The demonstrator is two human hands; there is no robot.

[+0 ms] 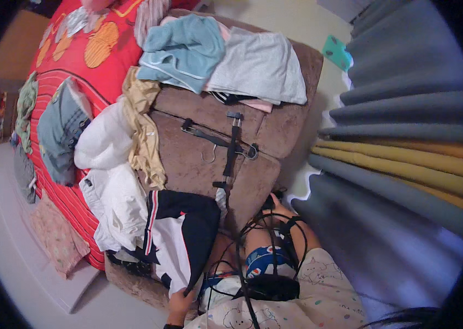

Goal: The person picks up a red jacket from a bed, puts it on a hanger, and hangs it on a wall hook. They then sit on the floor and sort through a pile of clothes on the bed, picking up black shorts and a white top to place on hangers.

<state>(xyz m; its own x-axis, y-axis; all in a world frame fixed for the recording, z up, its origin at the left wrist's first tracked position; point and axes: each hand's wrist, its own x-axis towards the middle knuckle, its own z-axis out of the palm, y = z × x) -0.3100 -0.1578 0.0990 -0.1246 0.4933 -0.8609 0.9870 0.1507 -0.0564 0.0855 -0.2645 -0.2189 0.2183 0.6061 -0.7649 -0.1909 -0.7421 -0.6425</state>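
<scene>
My left hand (180, 306) grips the lower edge of a navy and white garment (192, 222) with a red-and-white striped trim. The garment lies spread over the front of a brown plush sofa seat (186, 160), next to my legs. My right hand (277, 209) is by the seat's right edge, close to my knee. Something small and dark shows beyond its fingers, and black cables partly cover it, so I cannot tell whether it is held. Ahead of me, two black clip hangers (229, 144) with metal hooks lie crossed on the seat.
White clothes (118, 205), a tan garment (145, 131) and denim (65, 131) are heaped at left beside a red cover (108, 82). A blue-green fleece (184, 49) and a folded grey garment (260, 66) lie at the back. Grey and yellow curtains (400, 164) hang at right. Black cables (237, 263) loop over my lap.
</scene>
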